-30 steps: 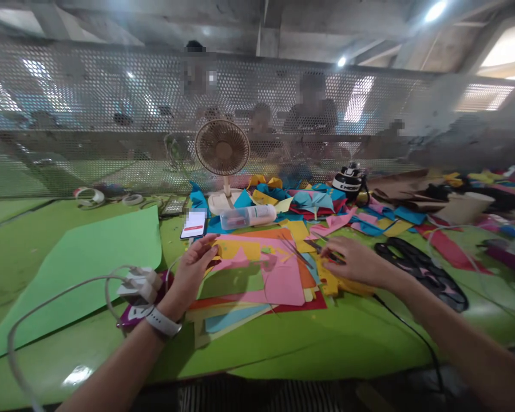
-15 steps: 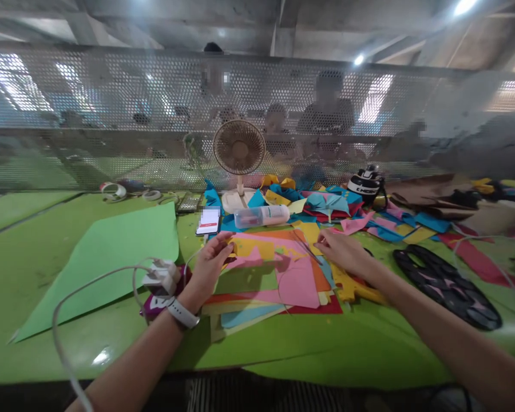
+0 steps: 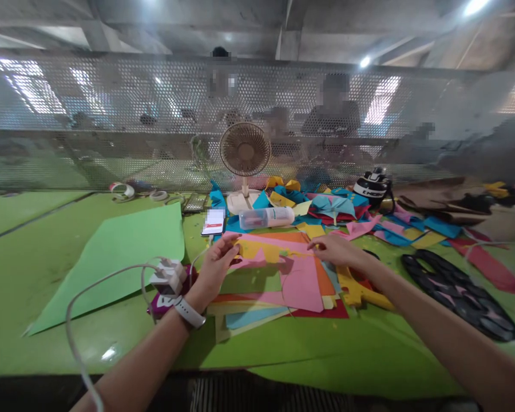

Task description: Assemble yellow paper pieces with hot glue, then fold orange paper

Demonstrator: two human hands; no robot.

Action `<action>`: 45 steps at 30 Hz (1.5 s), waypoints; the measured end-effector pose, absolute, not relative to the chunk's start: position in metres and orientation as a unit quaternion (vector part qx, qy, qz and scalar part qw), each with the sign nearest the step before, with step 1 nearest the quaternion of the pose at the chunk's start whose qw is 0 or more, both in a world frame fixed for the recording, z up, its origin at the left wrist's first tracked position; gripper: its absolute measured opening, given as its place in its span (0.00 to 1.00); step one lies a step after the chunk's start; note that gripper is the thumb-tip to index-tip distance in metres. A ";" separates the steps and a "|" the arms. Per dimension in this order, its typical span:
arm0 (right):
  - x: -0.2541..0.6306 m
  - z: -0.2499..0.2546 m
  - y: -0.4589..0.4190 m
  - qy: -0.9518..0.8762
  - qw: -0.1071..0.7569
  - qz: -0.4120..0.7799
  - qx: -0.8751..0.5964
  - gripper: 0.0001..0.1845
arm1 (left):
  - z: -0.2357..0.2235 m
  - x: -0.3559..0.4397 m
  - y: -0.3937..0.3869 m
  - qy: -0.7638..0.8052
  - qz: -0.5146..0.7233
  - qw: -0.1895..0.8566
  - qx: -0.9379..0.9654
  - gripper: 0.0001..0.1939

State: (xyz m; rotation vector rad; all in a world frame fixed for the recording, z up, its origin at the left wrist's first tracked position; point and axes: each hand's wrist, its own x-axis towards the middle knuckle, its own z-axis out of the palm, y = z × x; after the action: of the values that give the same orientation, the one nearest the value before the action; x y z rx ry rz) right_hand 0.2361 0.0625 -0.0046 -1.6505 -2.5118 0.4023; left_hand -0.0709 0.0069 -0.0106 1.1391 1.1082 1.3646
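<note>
A heap of coloured paper sheets [image 3: 278, 274] lies on the green table [image 3: 326, 349] in front of me. My left hand [image 3: 217, 263], with a white watch at the wrist, rests at the heap's left edge, its fingers pinching the rim of a yellow cut sheet [image 3: 261, 249]. My right hand [image 3: 332, 250] lies over the heap's right side, fingers curled and pressed together on the papers near a pink sheet [image 3: 300, 280]. What they hold is hidden under them.
A large light-green sheet [image 3: 120, 252] lies at the left, with white chargers [image 3: 168, 276] and a cable beside it. Behind the heap are a phone [image 3: 213, 221], a clear bottle [image 3: 266, 217], a small fan [image 3: 244, 154] and paper scraps. A black patterned bag [image 3: 459, 289] lies right. Several people sit behind a mesh screen.
My right hand has drawn left and back across the heap, from the yellow scraps at its right towards the middle. My left hand stays at the yellow sheet's edge. The camera has shifted left.
</note>
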 end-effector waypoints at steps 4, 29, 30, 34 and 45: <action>0.242 -0.006 0.066 -0.825 0.080 0.201 -0.522 0.17 | -0.012 -0.071 0.008 0.457 0.567 0.501 0.467 0.21; 0.211 -0.005 0.005 -0.777 0.404 0.167 -0.452 0.08 | -0.022 -0.069 0.008 0.444 0.551 0.495 0.505 0.19; 0.210 -0.008 0.005 -0.778 0.402 0.163 -0.454 0.09 | -0.022 -0.069 0.008 0.444 0.553 0.495 0.502 0.19; 0.211 -0.019 0.011 -0.813 0.348 0.135 -0.447 0.13 | -0.015 -0.065 0.005 0.445 0.571 0.517 0.456 0.20; 0.216 -0.028 0.032 -0.636 0.441 0.433 -0.462 0.18 | 0.002 -0.052 0.012 0.439 0.613 0.556 0.348 0.16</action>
State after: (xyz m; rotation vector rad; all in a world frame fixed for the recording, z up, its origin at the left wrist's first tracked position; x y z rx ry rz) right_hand 0.2158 0.0321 -0.0279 -1.1466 -1.5792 1.0761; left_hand -0.0518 0.0116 0.0022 0.8216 1.0371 1.4482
